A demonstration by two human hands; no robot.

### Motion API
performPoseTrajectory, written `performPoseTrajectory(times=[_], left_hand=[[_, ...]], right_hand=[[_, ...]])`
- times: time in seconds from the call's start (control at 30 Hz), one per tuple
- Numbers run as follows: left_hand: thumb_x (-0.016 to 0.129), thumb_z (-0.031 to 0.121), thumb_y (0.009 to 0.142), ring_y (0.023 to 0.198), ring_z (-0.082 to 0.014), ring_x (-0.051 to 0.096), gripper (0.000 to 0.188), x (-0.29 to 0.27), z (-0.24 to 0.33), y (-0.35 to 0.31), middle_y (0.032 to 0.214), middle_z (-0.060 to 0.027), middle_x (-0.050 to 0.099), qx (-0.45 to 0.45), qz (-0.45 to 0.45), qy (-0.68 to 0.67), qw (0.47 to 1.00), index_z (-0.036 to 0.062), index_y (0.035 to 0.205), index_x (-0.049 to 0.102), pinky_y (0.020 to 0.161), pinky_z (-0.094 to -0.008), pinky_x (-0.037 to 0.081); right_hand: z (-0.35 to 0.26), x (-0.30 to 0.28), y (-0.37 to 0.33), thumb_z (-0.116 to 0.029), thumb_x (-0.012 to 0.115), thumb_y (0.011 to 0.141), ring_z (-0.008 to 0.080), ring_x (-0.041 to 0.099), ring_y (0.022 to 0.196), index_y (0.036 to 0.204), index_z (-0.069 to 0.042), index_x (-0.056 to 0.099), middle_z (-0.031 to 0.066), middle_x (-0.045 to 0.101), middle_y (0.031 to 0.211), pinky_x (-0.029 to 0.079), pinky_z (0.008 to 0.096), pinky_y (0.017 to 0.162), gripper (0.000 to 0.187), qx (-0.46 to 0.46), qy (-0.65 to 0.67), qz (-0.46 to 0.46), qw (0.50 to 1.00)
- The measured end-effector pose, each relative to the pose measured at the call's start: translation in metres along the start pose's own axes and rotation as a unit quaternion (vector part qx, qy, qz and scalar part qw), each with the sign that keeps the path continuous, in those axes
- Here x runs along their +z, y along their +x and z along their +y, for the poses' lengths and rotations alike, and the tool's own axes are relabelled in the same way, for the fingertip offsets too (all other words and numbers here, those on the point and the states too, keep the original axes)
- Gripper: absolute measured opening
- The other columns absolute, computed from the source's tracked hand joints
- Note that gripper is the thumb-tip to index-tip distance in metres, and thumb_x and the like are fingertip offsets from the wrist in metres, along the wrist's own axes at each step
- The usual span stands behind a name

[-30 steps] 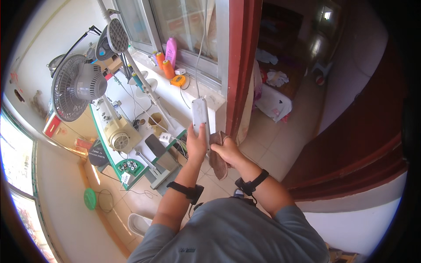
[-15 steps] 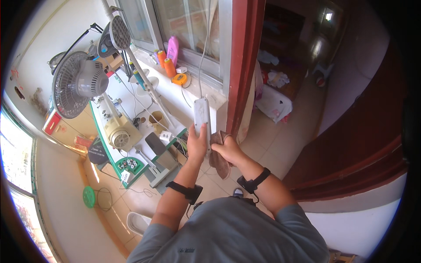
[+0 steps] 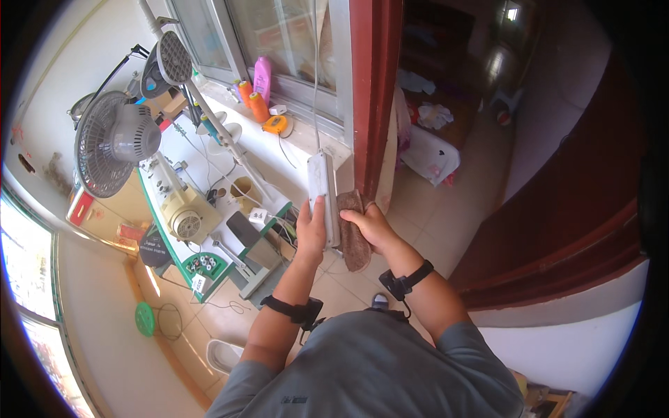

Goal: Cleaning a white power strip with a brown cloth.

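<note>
In front of my body, my left hand (image 3: pixel 311 230) is closed around a long white power strip (image 3: pixel 320 177), thumb on its face. The strip stands upright, and a white cable (image 3: pixel 316 104) runs up from its top end past the window. My right hand (image 3: pixel 372 227) grips a brown cloth (image 3: pixel 356 251) that hangs down beside the strip's right edge. The thumb lies across the front of the cloth; the other fingers are mostly behind it. Whether cloth and strip touch I cannot tell.
A sewing machine (image 3: pixel 187 214) stands on a white, green-edged table (image 3: pixel 230 198) at left, with a grey fan (image 3: pixel 129 139) above it. Orange thread cones (image 3: pixel 258 108) and a pink bottle (image 3: pixel 262 78) line the windowsill. A red door frame (image 3: pixel 373 90) rises at right.
The brown cloth has gone from bunched to a longer, flatter hanging shape in my right hand. My left hand keeps hold of the power strip. The whole view has shifted slightly.
</note>
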State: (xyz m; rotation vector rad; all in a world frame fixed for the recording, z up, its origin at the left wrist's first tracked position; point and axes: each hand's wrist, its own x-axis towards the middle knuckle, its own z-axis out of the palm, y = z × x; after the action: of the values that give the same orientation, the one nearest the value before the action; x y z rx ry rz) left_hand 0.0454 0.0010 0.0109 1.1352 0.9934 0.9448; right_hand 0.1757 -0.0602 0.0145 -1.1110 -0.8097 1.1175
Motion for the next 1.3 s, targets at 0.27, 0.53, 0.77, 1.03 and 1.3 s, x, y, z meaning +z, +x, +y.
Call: performPoseTrajectory(times=[0.27, 0.53, 0.77, 1.03, 1.3], left_hand=[[0.050, 0.039, 0.096, 0.102, -0.0183, 0.055, 0.052, 0.003, 0.001, -0.001, 0.115, -0.0148, 0.058, 0.004, -0.021, -0.023, 1.000, -0.0021, 0.129, 0.049, 0.088, -0.0298, 0.043], [0.052, 0.037, 0.095, 0.109, -0.0247, 0.055, 0.055, 0.008, 0.012, -0.012, 0.119, -0.0203, 0.058, 0.091, 0.049, 0.074, 0.992, -0.0064, 0.130, 0.046, 0.093, -0.0325, 0.041], [0.053, 0.036, 0.095, 0.111, -0.0269, 0.055, 0.057, 0.008, 0.020, -0.015, 0.120, -0.0227, 0.057, 0.085, 0.072, 0.113, 0.987, -0.0067, 0.131, 0.044, 0.094, -0.0331, 0.041], [0.054, 0.037, 0.094, 0.108, -0.0267, 0.056, 0.055, 0.003, 0.016, -0.013, 0.118, -0.0227, 0.058, 0.064, 0.066, 0.105, 0.990, -0.0052, 0.129, 0.047, 0.092, -0.0337, 0.042], [0.054, 0.039, 0.093, 0.107, -0.0293, 0.058, 0.057, 0.001, 0.012, -0.009, 0.116, -0.0246, 0.059, 0.097, 0.056, 0.119, 0.987, -0.0046, 0.129, 0.047, 0.091, -0.0352, 0.043]], right_hand=[[0.000, -0.005, -0.006, -0.011, 0.062, 0.082, 0.0154, 0.061, 0.091, 0.111, 0.000, 0.059, 0.0074, 0.064, 0.099, 0.048, 0.0299, 0.081, 0.031, 0.001, -0.007, 0.013, 1.000], [0.002, 0.005, -0.019, -0.011, 0.065, 0.079, 0.0218, 0.065, 0.080, 0.103, 0.003, 0.060, 0.0136, 0.067, 0.087, 0.050, 0.0337, 0.074, 0.028, -0.129, -0.344, 0.015, 0.930], [-0.006, 0.014, -0.019, -0.014, 0.067, 0.078, 0.0219, 0.065, 0.073, 0.094, 0.002, 0.062, 0.0133, 0.067, 0.080, 0.050, 0.0343, 0.070, 0.024, -0.139, -0.325, 0.040, 0.935], [-0.006, 0.014, -0.017, -0.015, 0.067, 0.078, 0.0173, 0.064, 0.081, 0.099, 0.002, 0.063, 0.0112, 0.068, 0.088, 0.050, 0.0323, 0.075, 0.027, -0.090, -0.259, 0.009, 0.962], [0.002, 0.012, -0.008, -0.013, 0.066, 0.080, 0.0146, 0.062, 0.084, 0.105, 0.001, 0.061, 0.0078, 0.066, 0.093, 0.049, 0.0307, 0.076, 0.029, -0.052, -0.184, -0.003, 0.981]])
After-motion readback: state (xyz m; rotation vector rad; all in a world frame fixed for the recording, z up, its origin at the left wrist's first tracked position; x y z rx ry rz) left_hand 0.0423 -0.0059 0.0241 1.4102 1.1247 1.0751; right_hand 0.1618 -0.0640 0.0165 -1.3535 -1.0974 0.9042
